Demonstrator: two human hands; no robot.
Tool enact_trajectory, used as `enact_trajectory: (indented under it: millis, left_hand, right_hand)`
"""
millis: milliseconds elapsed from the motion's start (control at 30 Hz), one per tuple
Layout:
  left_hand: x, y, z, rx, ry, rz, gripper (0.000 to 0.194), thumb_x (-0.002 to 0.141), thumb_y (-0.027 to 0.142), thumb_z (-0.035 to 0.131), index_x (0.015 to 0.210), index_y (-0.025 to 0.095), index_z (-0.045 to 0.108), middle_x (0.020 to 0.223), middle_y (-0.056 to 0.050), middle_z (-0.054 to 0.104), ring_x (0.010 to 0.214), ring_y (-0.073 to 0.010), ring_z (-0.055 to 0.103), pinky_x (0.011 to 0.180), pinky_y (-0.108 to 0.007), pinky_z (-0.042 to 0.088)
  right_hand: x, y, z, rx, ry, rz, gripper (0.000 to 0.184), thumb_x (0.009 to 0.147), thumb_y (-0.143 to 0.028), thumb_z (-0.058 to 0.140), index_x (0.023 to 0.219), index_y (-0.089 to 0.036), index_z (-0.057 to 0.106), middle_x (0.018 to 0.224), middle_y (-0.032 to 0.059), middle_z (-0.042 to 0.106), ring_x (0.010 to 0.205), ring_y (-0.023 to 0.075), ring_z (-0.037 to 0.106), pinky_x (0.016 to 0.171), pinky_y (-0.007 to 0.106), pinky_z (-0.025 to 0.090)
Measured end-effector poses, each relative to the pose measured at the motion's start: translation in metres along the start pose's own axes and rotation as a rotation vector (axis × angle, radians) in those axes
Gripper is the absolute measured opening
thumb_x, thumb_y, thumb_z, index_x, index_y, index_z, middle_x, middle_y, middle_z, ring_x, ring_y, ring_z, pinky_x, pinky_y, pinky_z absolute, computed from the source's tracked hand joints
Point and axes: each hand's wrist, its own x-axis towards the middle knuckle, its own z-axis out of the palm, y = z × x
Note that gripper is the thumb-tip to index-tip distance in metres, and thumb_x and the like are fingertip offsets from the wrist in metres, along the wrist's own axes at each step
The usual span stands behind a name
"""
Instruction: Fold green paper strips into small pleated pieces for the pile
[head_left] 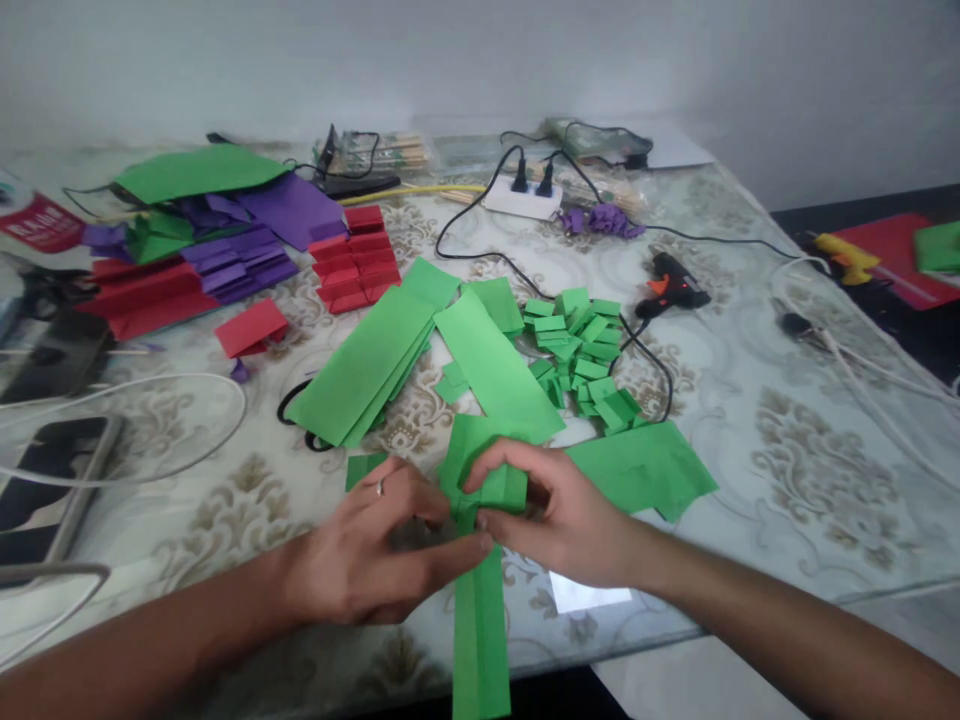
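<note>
Tabletop (742, 560), head view: pale covering with a brown floral print, its back edge meeting a plain grey-white wall (450, 60). Right edge runs off at a slant; floor beyond it looks dark.

Green paper (481, 640) is directly in front of me, a long creased strip hanging toward the near edge, its upper part folded. My right hand (547, 510) pinches the folded part between thumb and fingers. My left hand (390, 560), ring on one finger, has its index finger stretched across the strip close to my right thumb, the others curled; I cannot tell whether they grip.

Just ahead of my hands: stack of green strips (367, 370), one loose strip (495, 355), and a heap of small folded green pieces (581, 350) to the right. White scrap (592, 592) near my right wrist.

Left side of the surface: phone (30, 515) beside a looped white cable (241, 420); farther back, pleated red paper (356, 265) and purple paper (292, 210).

Toward the wall: white power strip (523, 198) with two black plugs; sticks (397, 152) in clear wrapping, left of it. Black glue gun (675, 285) lies right of the heap; yellow glue gun (847, 255) near the right edge.
</note>
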Motion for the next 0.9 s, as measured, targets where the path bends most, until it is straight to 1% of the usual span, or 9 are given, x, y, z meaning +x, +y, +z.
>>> enact_trajectory:
  millis: [67, 133, 267, 367, 500, 633, 733, 900]
  left_hand:
    - [0.002, 0.001, -0.002, 0.053, -0.031, 0.031, 0.022, 0.097, 0.015, 0.059, 0.112, 0.021, 0.074, 0.079, -0.003, 0.062, 0.069, -0.0188, 0.062, 0.063, -0.036, 0.053]
    - [0.004, 0.001, -0.004, 0.080, -0.039, 0.036, 0.020, 0.096, 0.014, 0.061, 0.109, 0.020, 0.074, 0.077, -0.003, 0.062, 0.068, -0.0178, 0.062, 0.063, -0.035, 0.053]
    - [0.005, 0.000, -0.003, 0.063, 0.002, 0.043, 0.017, 0.097, 0.012, 0.058, 0.107, 0.015, 0.071, 0.081, -0.004, 0.061, 0.071, -0.0182, 0.061, 0.061, -0.034, 0.053]
    - [0.000, -0.003, -0.001, 0.034, 0.015, 0.006, 0.017, 0.098, 0.012, 0.059, 0.110, 0.016, 0.070, 0.085, -0.005, 0.062, 0.075, -0.0189, 0.061, 0.065, -0.035, 0.054]
    - [-0.008, -0.005, 0.001, 0.045, 0.004, -0.027, 0.018, 0.098, 0.014, 0.061, 0.114, 0.015, 0.070, 0.090, -0.007, 0.064, 0.079, -0.0203, 0.062, 0.068, -0.037, 0.054]
    - [-0.006, -0.005, 0.000, 0.058, 0.019, -0.019, 0.015, 0.100, 0.013, 0.059, 0.111, 0.013, 0.070, 0.092, -0.008, 0.065, 0.078, -0.0196, 0.061, 0.067, -0.037, 0.052]
    - [-0.002, -0.004, -0.001, 0.047, 0.019, -0.032, 0.016, 0.102, 0.013, 0.056, 0.109, 0.013, 0.070, 0.090, -0.007, 0.065, 0.076, -0.0194, 0.062, 0.067, -0.037, 0.051]
    - [0.002, -0.002, -0.002, 0.017, 0.007, -0.073, 0.022, 0.107, 0.014, 0.047, 0.106, 0.012, 0.069, 0.089, -0.008, 0.064, 0.075, -0.0196, 0.060, 0.067, -0.036, 0.049]
  right_hand:
    - [0.000, 0.000, -0.001, -0.046, -0.023, 0.008, 0.019, 0.082, -0.017, 0.073, 0.101, -0.020, 0.069, 0.053, -0.0105, 0.043, 0.039, 0.0061, 0.031, 0.037, 0.019, 0.020]
    - [0.000, -0.001, -0.002, -0.070, -0.034, -0.003, 0.017, 0.082, -0.018, 0.073, 0.099, -0.020, 0.070, 0.056, -0.0090, 0.048, 0.039, 0.0056, 0.032, 0.036, 0.019, 0.020]
    - [-0.001, -0.002, -0.004, -0.072, -0.058, -0.055, 0.009, 0.085, -0.018, 0.070, 0.093, -0.018, 0.073, 0.069, -0.0029, 0.063, 0.044, 0.0059, 0.037, 0.038, 0.019, 0.025]
    - [-0.001, -0.003, -0.004, -0.087, -0.053, -0.080, 0.007, 0.086, -0.021, 0.071, 0.091, -0.017, 0.074, 0.071, -0.0009, 0.066, 0.047, 0.0068, 0.040, 0.040, 0.019, 0.026]
    - [-0.001, -0.002, -0.002, -0.041, -0.011, -0.053, 0.012, 0.088, -0.029, 0.074, 0.090, -0.017, 0.074, 0.062, -0.0032, 0.058, 0.045, 0.0073, 0.036, 0.040, 0.020, 0.024]
    - [-0.001, 0.000, 0.000, 0.042, 0.009, -0.006, 0.014, 0.087, -0.031, 0.076, 0.091, -0.018, 0.070, 0.056, -0.0074, 0.048, 0.042, 0.0068, 0.031, 0.038, 0.021, 0.020]
    - [-0.001, 0.002, 0.000, 0.100, 0.004, 0.000, 0.014, 0.091, -0.031, 0.073, 0.095, -0.020, 0.067, 0.053, -0.0100, 0.038, 0.042, 0.0075, 0.029, 0.038, 0.022, 0.018]
    - [-0.001, 0.005, 0.001, 0.133, 0.001, 0.014, 0.013, 0.092, -0.031, 0.071, 0.098, -0.020, 0.066, 0.051, -0.0109, 0.033, 0.042, 0.0084, 0.027, 0.038, 0.022, 0.015]
